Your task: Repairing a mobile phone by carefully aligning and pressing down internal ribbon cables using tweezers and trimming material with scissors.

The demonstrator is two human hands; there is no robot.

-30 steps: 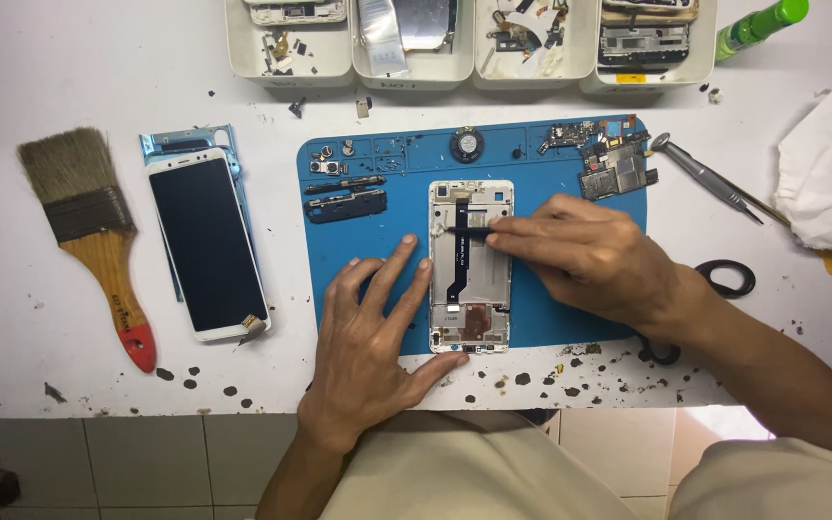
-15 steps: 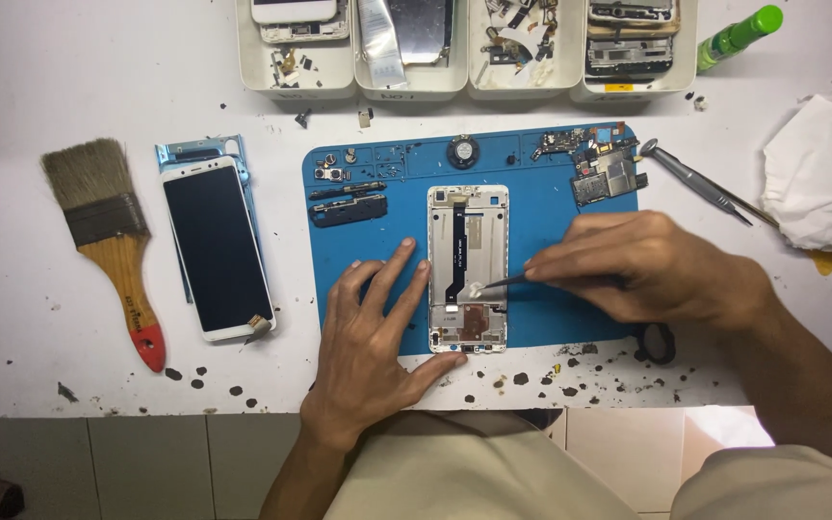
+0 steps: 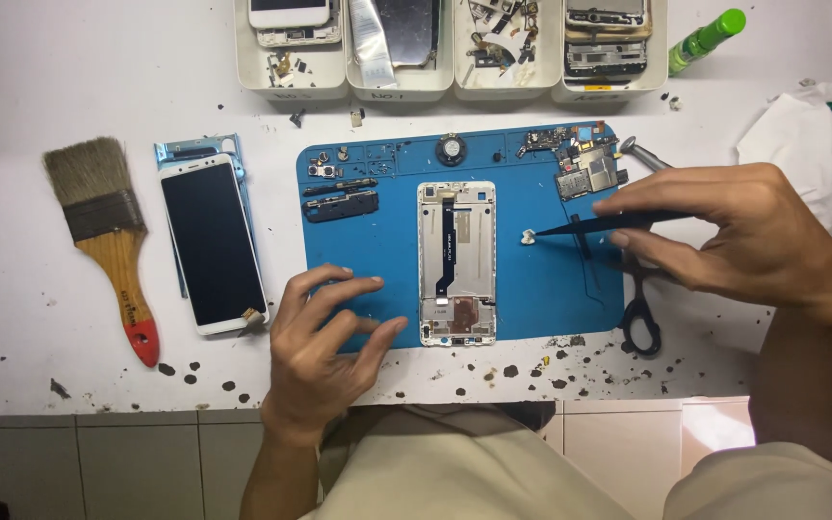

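The right hand (image 3: 734, 236) pinches black tweezers (image 3: 594, 225), whose tips clamp a small white part (image 3: 528, 235) just right of the opened phone frame (image 3: 456, 262). That frame lies mid-way on the blue mat (image 3: 377, 250). The left hand (image 3: 325, 351) rests loose, fingers spread, holding nothing, beside the frame's lower left. Farther left lie a white phone (image 3: 212, 246) and a paintbrush (image 3: 108, 241).

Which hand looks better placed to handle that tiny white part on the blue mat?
Right, probably: the right hand holds black tweezers tipped at the small white part. The left hand rests empty beside the opened phone.
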